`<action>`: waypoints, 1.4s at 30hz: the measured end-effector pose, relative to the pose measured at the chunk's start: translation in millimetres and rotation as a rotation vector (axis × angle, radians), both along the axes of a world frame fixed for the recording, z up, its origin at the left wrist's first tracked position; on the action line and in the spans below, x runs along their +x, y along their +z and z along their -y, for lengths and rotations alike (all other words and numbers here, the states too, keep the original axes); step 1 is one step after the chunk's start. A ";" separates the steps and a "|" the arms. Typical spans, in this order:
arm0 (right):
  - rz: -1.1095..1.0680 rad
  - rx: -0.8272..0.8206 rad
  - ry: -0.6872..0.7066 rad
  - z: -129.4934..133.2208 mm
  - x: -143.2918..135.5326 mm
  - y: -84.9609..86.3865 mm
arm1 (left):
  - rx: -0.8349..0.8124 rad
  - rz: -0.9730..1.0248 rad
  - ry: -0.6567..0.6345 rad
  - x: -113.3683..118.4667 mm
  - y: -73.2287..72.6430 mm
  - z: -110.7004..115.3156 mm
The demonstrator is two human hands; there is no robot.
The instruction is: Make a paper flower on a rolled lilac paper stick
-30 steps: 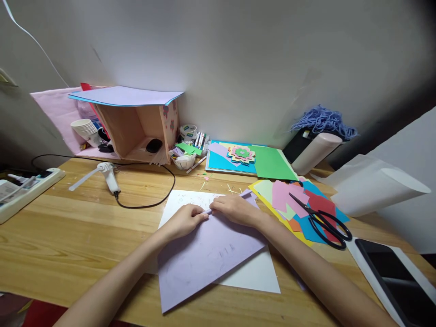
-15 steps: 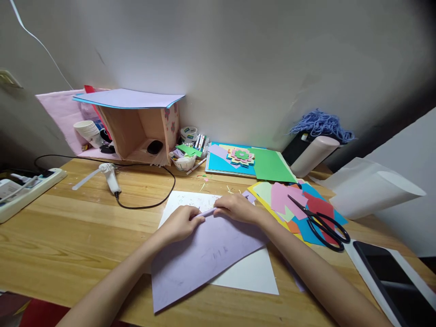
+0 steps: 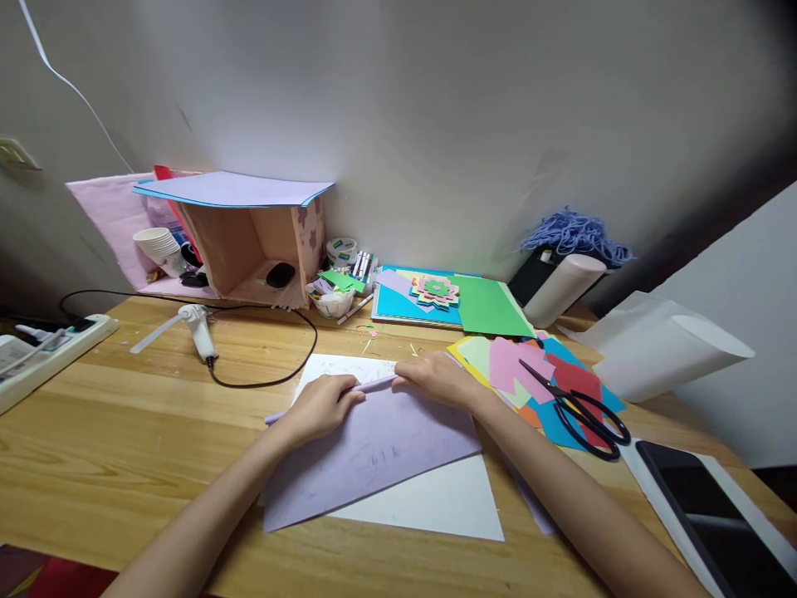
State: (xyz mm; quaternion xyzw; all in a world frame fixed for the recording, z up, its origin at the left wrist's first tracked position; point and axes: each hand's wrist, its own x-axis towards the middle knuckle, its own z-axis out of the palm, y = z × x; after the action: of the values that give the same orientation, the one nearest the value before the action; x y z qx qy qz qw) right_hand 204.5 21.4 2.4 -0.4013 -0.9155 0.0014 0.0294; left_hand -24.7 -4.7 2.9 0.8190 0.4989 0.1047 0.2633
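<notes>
A sheet of purple paper (image 3: 379, 453) lies at a slant in front of me, its far edge curled into a narrow roll. My left hand (image 3: 325, 405) pinches the roll at its left part, thumb and fingers closed on it. Farther right, my right hand (image 3: 436, 379) grips the same rolled edge, fingers closed. Between the hands a short stretch of the roll shows, and its left end sticks out past my left wrist. Beneath the purple paper is a white sheet (image 3: 436, 502), partly covered, with small marks and bits near its far edge.
Black-handled scissors (image 3: 579, 407) rest on coloured paper scraps (image 3: 510, 365) at the right, near a dark tablet (image 3: 703, 498). A white glue gun (image 3: 199, 332) with a black cord lies left. Behind stand a pink box (image 3: 249, 241), a bowl of scraps (image 3: 333, 301) and a layered paper flower (image 3: 436, 288).
The rolled far edge shows longer, and the purple sheet's near edge has drawn up away from me. Both hands remain on the roll. The camera view has shifted slightly.
</notes>
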 end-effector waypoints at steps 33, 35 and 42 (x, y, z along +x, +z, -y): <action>-0.641 -0.099 -0.406 -4.3 105.9 68.1 | 0.691 -0.139 0.415 -13.3 103.0 18.8; -0.601 -0.134 -0.360 -6.3 100.5 64.2 | 0.668 0.019 0.488 -29.2 102.5 37.5; -0.504 -0.325 -0.118 -9.5 20.3 40.7 | 0.587 0.503 1.153 -140.7 94.0 128.0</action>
State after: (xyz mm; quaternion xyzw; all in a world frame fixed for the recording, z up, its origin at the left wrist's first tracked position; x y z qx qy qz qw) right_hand 224.7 30.9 43.1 -0.4404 -0.8421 0.2456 0.1913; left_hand -165.4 -132.7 97.0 0.4114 0.7294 0.5450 0.0409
